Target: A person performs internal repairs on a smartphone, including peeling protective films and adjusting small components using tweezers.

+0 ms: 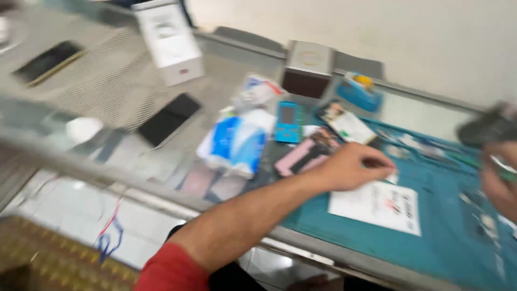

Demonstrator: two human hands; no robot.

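The counter [107, 81] is smooth, shiny glass. The teal mat [447, 237] looks soft and dull, like rubber. The white sheet [377, 207] on it is paper, and the black phone [168, 119] is glossy.

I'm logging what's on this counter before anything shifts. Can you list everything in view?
work mat: 1, teal, right side of counter
paper sheet: 1, white, on mat
keypad phone: 1, blue, centre
dark phones: 2, black, left
white box: 1, top left
plastic packet: 1, blue-white, centre
pink case: 1, centre
left hand: 1, fingertips at the paper's top edge
right hand: 1, blurred, right edge, below a dark object
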